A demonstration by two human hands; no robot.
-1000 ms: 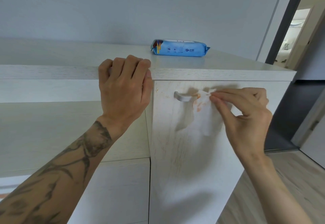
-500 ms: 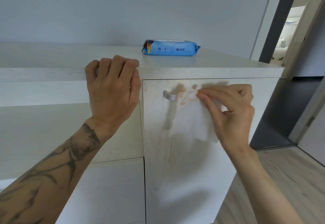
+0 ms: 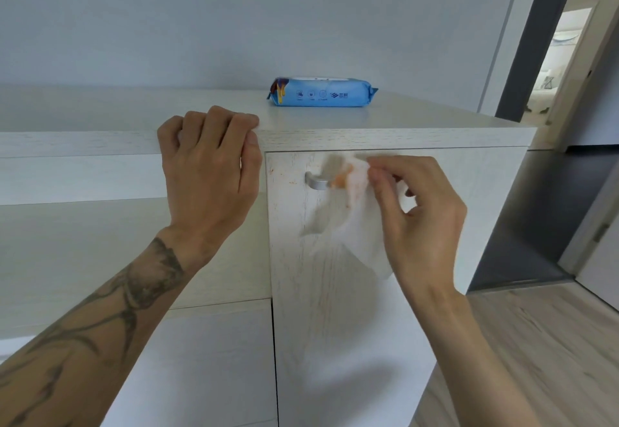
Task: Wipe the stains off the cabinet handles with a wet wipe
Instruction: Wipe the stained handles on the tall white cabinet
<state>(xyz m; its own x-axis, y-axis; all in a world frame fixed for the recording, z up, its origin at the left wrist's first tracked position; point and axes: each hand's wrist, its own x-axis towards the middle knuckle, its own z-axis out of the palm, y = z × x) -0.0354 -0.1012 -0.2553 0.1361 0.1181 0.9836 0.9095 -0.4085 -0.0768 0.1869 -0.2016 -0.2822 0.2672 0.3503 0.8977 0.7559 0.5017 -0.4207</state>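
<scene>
The silver handle (image 3: 316, 181) sat high on the cabinet door (image 3: 335, 326), its right end under the wet wipe (image 3: 358, 225). Our right hand (image 3: 418, 212) pinched that orange-stained wipe. Our left hand (image 3: 207, 165) gripped the cabinet top (image 3: 402, 138), fingers curled. We were mid-wipe, we think; next we needed to rub leftward.

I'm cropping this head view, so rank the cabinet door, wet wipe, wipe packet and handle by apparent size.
1. cabinet door.
2. wet wipe and wipe packet look alike; the packet lies farther back.
3. handle, partly covered.
</scene>
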